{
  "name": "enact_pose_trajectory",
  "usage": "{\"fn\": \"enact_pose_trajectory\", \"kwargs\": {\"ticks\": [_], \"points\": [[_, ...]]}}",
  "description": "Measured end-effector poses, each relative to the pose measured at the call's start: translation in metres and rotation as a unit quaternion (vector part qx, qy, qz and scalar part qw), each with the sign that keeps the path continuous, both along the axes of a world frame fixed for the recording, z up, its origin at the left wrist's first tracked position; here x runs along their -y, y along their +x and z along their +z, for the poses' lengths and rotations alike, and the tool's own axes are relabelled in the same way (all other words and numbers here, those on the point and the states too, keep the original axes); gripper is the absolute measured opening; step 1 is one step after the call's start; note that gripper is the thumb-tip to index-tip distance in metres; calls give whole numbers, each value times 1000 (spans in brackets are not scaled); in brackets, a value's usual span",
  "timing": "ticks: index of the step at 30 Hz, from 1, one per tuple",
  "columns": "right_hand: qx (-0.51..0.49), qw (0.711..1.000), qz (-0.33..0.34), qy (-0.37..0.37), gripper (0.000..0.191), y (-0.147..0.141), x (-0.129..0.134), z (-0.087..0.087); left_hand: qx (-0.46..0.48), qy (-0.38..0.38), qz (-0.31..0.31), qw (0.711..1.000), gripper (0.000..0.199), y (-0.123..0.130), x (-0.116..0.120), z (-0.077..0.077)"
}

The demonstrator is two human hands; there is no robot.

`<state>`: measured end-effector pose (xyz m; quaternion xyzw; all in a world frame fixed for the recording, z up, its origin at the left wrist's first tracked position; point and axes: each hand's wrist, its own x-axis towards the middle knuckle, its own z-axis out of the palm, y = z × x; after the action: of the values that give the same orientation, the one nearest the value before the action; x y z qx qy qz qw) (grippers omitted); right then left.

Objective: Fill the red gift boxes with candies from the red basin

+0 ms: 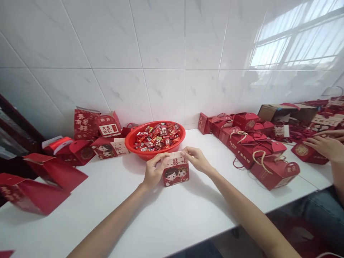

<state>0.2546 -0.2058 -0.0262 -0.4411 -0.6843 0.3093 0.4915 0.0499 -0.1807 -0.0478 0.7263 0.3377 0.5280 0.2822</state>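
A small red and cream candy box (pixel 176 176) with two cartoon figures on its front stands upright on the white table (pixel 150 222). My left hand (pixel 156 170) grips its upper left side, fingers and thumb closed at the top edge. At the upper right corner, my right hand (pixel 196 158) pinches the cream top panel. Just behind the box sits a red plastic basin (pixel 129 140) heaped with wrapped candies (pixel 158 136). The inside of the box is hidden from view.
Red gift boxes (pixel 104 125) stand at the left, with larger red boxes (pixel 56 172) nearer the front. Rows of red boxes with rope handles (pixel 274 170) fill the right. Beyond them, another person's hands (pixel 329 145) touch a red box (pixel 309 153). A tiled wall (pixel 163 89) closes the back.
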Motion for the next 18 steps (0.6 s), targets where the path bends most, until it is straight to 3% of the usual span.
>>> {"fn": "enact_pose_trajectory", "kwargs": {"ticks": [3, 8, 13, 18], "points": [[-28, 999, -14, 13, 50, -5, 1, -7, 19, -9, 18, 1000, 33, 4, 4, -13], [-5, 999, -22, 30, 48, 0, 3, -5, -81, 60, 10, 995, 37, 5, 13, -33], [47, 986, -136, 88, 41, 15, 10, 4, -149, 79, 13, 986, 41, 4, 15, -38], [-12, 960, -262, 98, 42, 54, 16, 22, -173, 34, -15, 984, 38, 1, 7, -44]]}}
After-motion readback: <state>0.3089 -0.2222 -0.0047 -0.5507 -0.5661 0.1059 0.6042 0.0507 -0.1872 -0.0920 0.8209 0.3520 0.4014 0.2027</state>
